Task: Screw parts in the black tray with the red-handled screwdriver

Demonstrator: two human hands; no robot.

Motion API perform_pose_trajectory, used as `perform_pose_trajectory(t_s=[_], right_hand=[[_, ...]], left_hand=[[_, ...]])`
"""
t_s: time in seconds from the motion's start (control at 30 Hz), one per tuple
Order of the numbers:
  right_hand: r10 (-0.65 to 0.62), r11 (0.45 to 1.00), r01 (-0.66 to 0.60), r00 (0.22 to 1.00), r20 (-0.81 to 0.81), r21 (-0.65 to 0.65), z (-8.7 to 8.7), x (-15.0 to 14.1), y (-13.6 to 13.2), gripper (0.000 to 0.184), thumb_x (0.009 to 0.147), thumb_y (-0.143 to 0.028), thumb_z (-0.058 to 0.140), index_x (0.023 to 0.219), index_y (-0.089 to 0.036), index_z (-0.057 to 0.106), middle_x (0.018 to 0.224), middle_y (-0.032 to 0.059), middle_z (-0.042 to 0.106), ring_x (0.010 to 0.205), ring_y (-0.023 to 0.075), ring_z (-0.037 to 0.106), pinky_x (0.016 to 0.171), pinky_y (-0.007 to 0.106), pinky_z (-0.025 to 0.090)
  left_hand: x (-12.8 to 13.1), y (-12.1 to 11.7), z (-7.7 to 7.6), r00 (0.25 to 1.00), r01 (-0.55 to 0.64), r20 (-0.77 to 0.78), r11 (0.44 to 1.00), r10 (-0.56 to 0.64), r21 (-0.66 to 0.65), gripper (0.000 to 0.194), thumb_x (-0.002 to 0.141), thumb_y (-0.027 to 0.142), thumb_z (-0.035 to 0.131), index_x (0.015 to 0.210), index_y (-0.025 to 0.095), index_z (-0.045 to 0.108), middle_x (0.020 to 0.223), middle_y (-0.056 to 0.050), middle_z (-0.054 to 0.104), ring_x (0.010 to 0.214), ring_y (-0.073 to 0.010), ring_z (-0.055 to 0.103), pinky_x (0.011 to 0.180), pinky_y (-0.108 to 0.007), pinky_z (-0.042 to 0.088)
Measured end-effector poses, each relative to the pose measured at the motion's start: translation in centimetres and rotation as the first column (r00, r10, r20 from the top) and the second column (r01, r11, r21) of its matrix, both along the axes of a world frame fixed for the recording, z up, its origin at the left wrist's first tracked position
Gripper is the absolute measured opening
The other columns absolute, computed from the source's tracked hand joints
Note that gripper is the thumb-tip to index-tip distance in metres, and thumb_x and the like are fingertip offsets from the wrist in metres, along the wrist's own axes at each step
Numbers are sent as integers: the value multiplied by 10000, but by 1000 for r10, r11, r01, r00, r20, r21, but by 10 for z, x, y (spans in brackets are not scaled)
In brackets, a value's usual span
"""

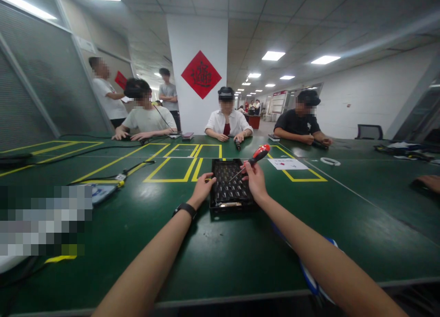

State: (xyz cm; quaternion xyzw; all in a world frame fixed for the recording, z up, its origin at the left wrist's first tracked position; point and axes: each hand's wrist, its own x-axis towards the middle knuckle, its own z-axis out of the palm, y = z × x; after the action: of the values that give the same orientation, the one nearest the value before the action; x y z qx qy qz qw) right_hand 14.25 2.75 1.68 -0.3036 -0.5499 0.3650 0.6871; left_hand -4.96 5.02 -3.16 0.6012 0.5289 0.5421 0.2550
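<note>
A black open case point(232, 208) lies on the green table in front of me. Rows of small metal pieces point(233, 188) stand in it, with a longer shiny piece point(229, 204) along its near side. My left hand point(202, 188), with a dark band on its wrist, grips the case's left edge between thumb and fingers. In my right hand point(255, 179) is a screwdriver point(258, 155) with a red and black handle. Its handle tilts up to the right, and its thin shaft slopes down left over the metal pieces. Whether the tip touches any of them I cannot tell.
Yellow tape outlines point(165, 180) mark the green table point(144, 243). A white sheet point(288, 164) and a white ring point(330, 161) lie right of the case. Cables and a pale device point(103, 192) are at left. Several people sit across; one holds a dark tool point(237, 144).
</note>
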Motion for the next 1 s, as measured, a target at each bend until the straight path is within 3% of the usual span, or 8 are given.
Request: perform_pose_trajectory(t_s=[0.07, 0.2, 0.3, 0.47, 0.7, 0.8, 0.9, 1.0], right_hand=[[-63, 998, 63, 996, 65, -5, 0, 9, 9, 313, 728, -429, 538, 901, -167, 523, 762, 18, 582, 606, 91, 539, 421, 168, 413], [75, 991, -64, 993, 94, -114, -3, 17, 20, 287, 730, -382, 548, 898, -161, 474, 723, 14, 594, 546, 89, 577, 484, 208, 467], [105, 983, -87, 988, 111, -160, -8, 16, 23, 256, 741, -361, 540, 869, -157, 452, 724, 18, 603, 569, 95, 602, 536, 223, 491], [21, 994, -6, 992, 128, -113, -18, 19, 29, 274, 747, -376, 526, 890, -160, 436, 730, 13, 608, 567, 94, 603, 535, 223, 489], [34, 987, -14, 991, 128, -159, -24, 23, 36, 232, 762, -359, 520, 860, -168, 431, 684, 9, 610, 523, 100, 602, 496, 216, 489], [38, 985, -18, 993, 111, -173, -24, 22, 36, 216, 763, -340, 522, 857, -171, 425, 681, 7, 616, 510, 97, 601, 479, 204, 488], [37, 983, -19, 995, 93, -185, -24, 21, 35, 200, 769, -324, 513, 861, -174, 420, 671, 0, 618, 495, 95, 598, 466, 195, 486], [13, 986, -3, 998, 59, -167, -21, 21, 33, 193, 772, -328, 509, 850, -176, 418, 665, 0, 622, 488, 94, 595, 469, 195, 487]], left_hand=[[0, 13, -6, 1000, 3, -29, 999, -4, -34, 363, 688, 243, 562, 1034, 136, 574, 1046, -97, 592, 874, -169, 552, 813, -301, 414], [-2, 20, -8, 999, -25, -28, 996, 23, -83, 355, 637, 121, 514, 978, 158, 608, 939, -64, 632, 823, -167, 561, 773, -287, 424], [-3, 13, -5, 999, 2, -34, 997, -5, -78, 326, 632, 141, 515, 936, 161, 630, 891, -53, 644, 794, -170, 564, 747, -282, 425], [-2, 6, -1, 998, 42, -40, 994, -46, -103, 273, 646, 177, 503, 874, 160, 654, 829, -44, 652, 725, -166, 567, 690, -276, 432], [-5, 11, -5, 996, 45, -67, 995, -52, -91, 263, 663, 183, 496, 872, 158, 655, 862, -55, 656, 792, -184, 580, 745, -296, 436], [-5, 11, -4, 988, 1, -151, 999, -6, -32, 249, 666, 176, 505, 863, 164, 657, 957, -61, 643, 933, -198, 558, 852, -313, 406], [-3, 7, 1, 961, -60, -263, 991, 89, 119, 238, 654, 194, 552, 868, 171, 653, 1089, -67, 593, 1075, -204, 489, 941, -319, 347], [5, -1, 8, 950, 16, -310, 993, 22, 119, 265, 664, 260, 584, 911, 182, 636, 972, -56, 637, 916, -177, 570, 846, -302, 420]])
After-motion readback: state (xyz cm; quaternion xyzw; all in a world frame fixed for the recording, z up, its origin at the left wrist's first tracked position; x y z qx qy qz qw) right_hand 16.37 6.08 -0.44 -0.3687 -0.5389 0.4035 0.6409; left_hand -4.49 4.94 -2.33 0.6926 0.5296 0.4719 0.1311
